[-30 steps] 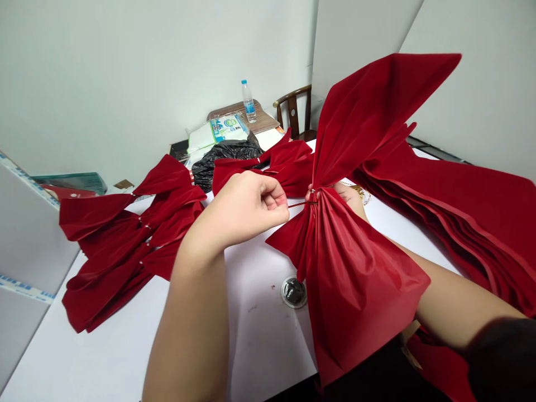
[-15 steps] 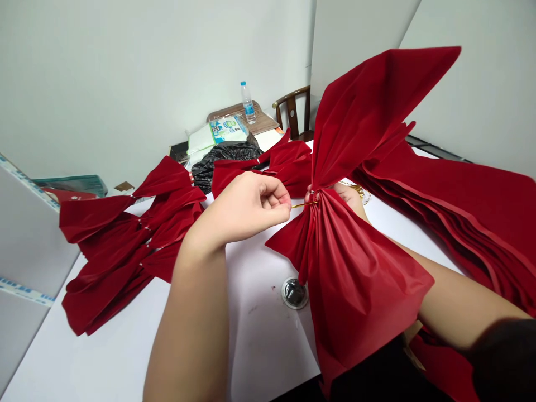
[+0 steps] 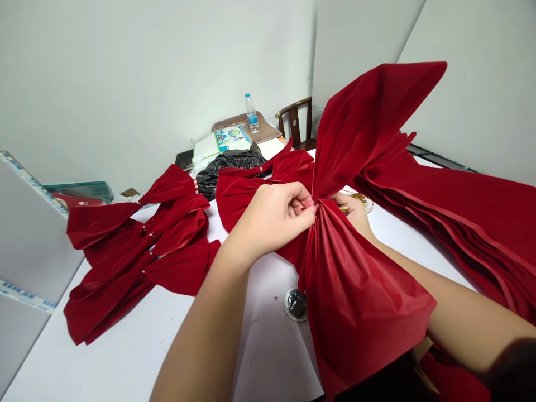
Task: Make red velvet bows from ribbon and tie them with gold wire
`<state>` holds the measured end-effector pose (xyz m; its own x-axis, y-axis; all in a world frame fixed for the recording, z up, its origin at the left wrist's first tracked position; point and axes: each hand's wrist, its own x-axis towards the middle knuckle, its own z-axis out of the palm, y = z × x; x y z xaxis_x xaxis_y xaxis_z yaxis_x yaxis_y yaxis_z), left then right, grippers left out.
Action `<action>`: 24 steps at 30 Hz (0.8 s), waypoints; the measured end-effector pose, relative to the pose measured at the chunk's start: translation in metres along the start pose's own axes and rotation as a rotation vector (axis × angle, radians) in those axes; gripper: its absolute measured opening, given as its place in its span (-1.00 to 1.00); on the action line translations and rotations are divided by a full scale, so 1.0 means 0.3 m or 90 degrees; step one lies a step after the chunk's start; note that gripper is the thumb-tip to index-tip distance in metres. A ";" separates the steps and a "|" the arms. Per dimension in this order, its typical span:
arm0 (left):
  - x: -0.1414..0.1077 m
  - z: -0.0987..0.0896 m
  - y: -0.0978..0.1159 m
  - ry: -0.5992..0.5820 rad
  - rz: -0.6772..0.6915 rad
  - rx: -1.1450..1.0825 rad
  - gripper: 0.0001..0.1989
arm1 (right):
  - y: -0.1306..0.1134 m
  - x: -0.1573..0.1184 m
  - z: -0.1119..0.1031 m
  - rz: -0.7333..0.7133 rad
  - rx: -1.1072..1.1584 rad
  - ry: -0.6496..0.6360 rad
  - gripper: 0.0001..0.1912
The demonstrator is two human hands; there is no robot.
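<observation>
A red velvety cloth bow point(image 3: 360, 279), gathered at its middle, stands in front of me, one end flaring up and the other hanging down. My left hand point(image 3: 288, 215) is closed in a pinch at the left of the gather; the part of the gold tie it pinches is hidden by the fingers. Behind the cloth, my right hand point(image 3: 354, 212) is closed around the gather, its fingers partly hidden. A short bit of gold tie point(image 3: 343, 208) shows beside the right fingers. More gold ties point(image 3: 360, 197) lie just past that hand.
Several gathered red bows point(image 3: 142, 245) lie on the white table point(image 3: 121, 346) at left, with more red cloth behind my left hand. Layered red cloth point(image 3: 460, 212) lies at right. Farther back are a black plastic bag point(image 3: 228, 167), a water bottle point(image 3: 252, 114) and a wooden chair point(image 3: 295, 120).
My left hand has moved right, from holding the gold tie stretched out leftward to touching the gather. The right hand keeps its hold. The view has shifted slightly.
</observation>
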<state>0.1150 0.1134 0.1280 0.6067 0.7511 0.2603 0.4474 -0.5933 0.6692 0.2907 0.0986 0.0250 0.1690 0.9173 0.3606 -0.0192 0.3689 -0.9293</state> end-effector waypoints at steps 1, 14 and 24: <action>0.003 0.008 -0.002 0.003 0.016 0.004 -0.94 | 0.000 0.000 0.000 0.006 0.008 0.005 -0.52; 0.024 0.032 -0.057 0.043 0.123 0.053 -0.93 | 0.021 0.014 -0.007 0.028 0.026 0.015 -0.52; 0.025 0.047 -0.050 0.080 0.071 0.019 -0.91 | 0.042 0.020 -0.012 -0.011 0.001 -0.030 -0.49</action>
<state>0.1223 0.1239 0.1102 0.5676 0.7089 0.4187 0.4021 -0.6825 0.6104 0.2949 0.1083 0.0152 0.1220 0.9170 0.3798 -0.0179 0.3846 -0.9229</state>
